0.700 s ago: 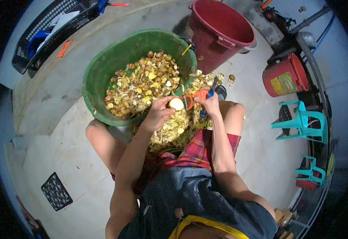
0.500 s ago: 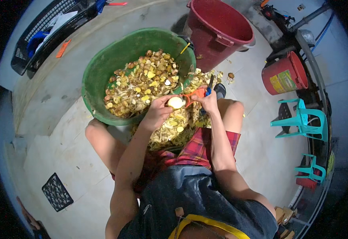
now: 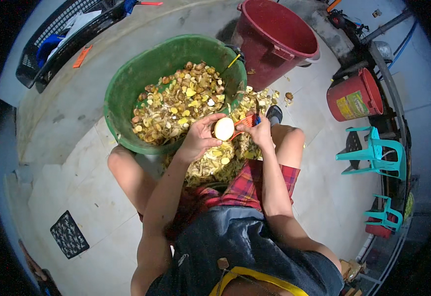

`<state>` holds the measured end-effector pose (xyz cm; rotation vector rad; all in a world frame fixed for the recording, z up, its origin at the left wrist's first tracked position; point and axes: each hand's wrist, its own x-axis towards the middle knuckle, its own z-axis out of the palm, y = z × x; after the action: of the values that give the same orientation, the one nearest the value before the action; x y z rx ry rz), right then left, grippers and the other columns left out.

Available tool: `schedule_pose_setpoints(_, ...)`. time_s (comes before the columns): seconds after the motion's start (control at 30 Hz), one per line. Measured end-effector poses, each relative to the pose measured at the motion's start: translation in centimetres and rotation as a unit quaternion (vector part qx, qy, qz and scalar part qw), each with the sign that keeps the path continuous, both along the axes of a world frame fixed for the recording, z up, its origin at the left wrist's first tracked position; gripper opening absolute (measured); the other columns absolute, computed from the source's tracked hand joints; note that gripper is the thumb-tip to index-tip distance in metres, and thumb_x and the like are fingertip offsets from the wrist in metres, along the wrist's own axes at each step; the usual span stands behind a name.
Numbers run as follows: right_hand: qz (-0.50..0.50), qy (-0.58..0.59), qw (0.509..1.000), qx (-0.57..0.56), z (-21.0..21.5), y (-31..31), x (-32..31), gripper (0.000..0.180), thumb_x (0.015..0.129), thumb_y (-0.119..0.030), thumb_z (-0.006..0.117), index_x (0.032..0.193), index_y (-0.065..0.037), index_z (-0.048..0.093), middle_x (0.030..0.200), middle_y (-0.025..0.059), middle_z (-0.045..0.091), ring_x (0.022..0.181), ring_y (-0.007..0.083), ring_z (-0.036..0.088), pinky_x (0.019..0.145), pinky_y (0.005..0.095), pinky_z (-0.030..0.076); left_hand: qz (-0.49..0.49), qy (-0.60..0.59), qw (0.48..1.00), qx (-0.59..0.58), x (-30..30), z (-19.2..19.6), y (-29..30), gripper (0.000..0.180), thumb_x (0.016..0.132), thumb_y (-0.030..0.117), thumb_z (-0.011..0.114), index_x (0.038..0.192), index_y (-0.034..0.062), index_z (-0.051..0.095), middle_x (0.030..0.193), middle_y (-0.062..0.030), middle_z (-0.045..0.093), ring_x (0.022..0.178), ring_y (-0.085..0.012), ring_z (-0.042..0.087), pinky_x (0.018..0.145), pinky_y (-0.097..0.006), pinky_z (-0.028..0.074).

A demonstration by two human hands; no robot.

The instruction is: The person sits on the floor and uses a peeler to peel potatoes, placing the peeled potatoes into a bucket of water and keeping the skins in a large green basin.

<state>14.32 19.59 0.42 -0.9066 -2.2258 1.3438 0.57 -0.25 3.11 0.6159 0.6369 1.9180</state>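
- The left hand point(image 3: 199, 139) is clamped on a smooth, pale cream, oval peeled tuber point(image 3: 224, 129), with fingers along its far left side and thumb at its near left edge.
- The tuber is held up over a loose heap of yellow-and-brown peelings point(image 3: 206, 166), between the person's knees and just to the right of the hand.
- Its long axis seems to run roughly near to far, only a little longer than wide; one broad pale face is turned up to the head camera.
- It is likely firm, fairly light and slick with moisture, able to take a steady squeeze yet easy to let slip; the left flank and both ends look best for holding, leaving the right side free.
- The right hand point(image 3: 258, 132) is closed around an orange plastic hand tool with blue on it point(image 3: 246, 121), probably a peeler, whose orange part points left toward the tuber; whether they touch, I cannot tell.
- That tool is probably light and stiff, best gripped at its right end.
- Far left of the hands stands a round green plastic tub point(image 3: 126, 84), holding brown unpeeled tubers point(image 3: 200, 70) and more scraps.
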Motion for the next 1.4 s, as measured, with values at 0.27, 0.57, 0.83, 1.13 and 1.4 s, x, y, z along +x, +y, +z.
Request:
schedule_pose_setpoints(0.27, -0.021, -0.013, 1.000, -0.003, 0.0, -0.1, 0.4, 0.048, 0.061, -0.017, 0.091, 0.094, -0.001, 0.061, 0.080, 0.0064, 0.068, 0.073, 0.0158, 0.061, 0.071, 0.0322, 0.050, 0.008, 0.013, 1.000, -0.012, -0.1, 0.5, -0.5, 0.068, 0.069, -0.014, 0.070, 0.132, -0.0052, 0.046, 0.121, -0.0080, 0.056, 0.111, -0.0176, 0.058, 0.096, -0.030, 0.052)
schedule_pose_setpoints(0.57, -0.007, -0.017, 1.000, 0.014, 0.8, -0.4, 0.7, 0.047, 0.062, -0.016, 0.089, 0.096, 0.000, 0.061, 0.081, 0.0069, 0.067, 0.074, 0.0162, 0.061, 0.073, 0.0327, 0.050, -0.008, -0.005, 1.000, -0.004, -0.3, -0.4, -0.4, 0.068, 0.069, -0.015, 0.068, 0.133, -0.0064, 0.044, 0.124, -0.0106, 0.055, 0.113, -0.0181, 0.058, 0.093, -0.028, 0.054)
schedule_pose_setpoints(0.83, -0.016, -0.069, 0.997, 0.013, 3.3, 1.9, 0.1, 0.057, 0.061, -0.022, 0.090, 0.104, 0.002, 0.061, 0.089, 0.0123, 0.069, 0.081, 0.0188, 0.064, 0.080, 0.0335, 0.050, -0.026, 0.341, 0.893, -0.291, -5.5, -12.5, -2.8, 0.050, 0.068, -0.004, 0.076, 0.116, -0.0011, 0.061, 0.106, -0.0116, 0.066, 0.090, -0.0192, 0.067, 0.077, -0.032, 0.055)
schedule_pose_setpoints(1.13, 0.081, -0.135, 0.975, 0.160, 6.4, 10.1, -1.7, 0.061, 0.062, -0.028, 0.089, 0.109, -0.001, 0.062, 0.086, 0.0169, 0.068, 0.077, 0.0265, 0.065, 0.075, 0.0368, 0.050, 0.261, 0.395, 0.584, -0.659, -13.3, -13.4, -5.9, 0.049, 0.070, 0.012, 0.076, 0.114, -0.0042, 0.062, 0.103, -0.0211, 0.065, 0.097, -0.0290, 0.064, 0.083, -0.044, 0.051)
schedule_pose_setpoints(1.4, 0.124, -0.277, 0.941, 0.151, 2.8, 14.3, -6.1, 0.059, 0.061, -0.026, 0.088, 0.108, -0.002, 0.063, 0.089, 0.0243, 0.066, 0.085, 0.0407, 0.064, 0.074, 0.0417, 0.050, 0.095, 0.527, 0.595, -0.599, -18.8, -23.0, 2.7, 0.048, 0.078, 0.013, 0.071, 0.123, 0.0020, 0.059, 0.122, -0.0183, 0.062, 0.107, -0.0327, 0.060, 0.090, -0.044, 0.049)
